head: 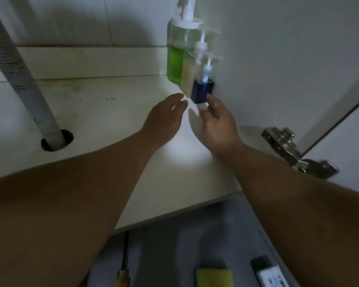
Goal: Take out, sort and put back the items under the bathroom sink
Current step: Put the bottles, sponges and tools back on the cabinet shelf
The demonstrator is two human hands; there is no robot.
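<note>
Both bare forearms reach in; left hand (166, 117) and right hand (218, 119) hover loosely open, empty, beside the small square blue pump bottle (201, 92): probably light, slick; grip its body.

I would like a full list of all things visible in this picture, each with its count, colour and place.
green bottle: 1, clear with green liquid, white pump, back right corner of the cabinet floor
cream bottle: 1, pale cream, white pump, in front of the green bottle
blue bottle: 1, dark blue, white pump, front of the row by the right wall
hose: 1, grey ribbed, left, passing into a floor hole
hinge: 1, metal, right wall
sponge: 1, yellow-green, bottom edge, outside the cabinet
left hand: 1, open, near the cream bottle
right hand: 1, open, by the blue bottle
</note>
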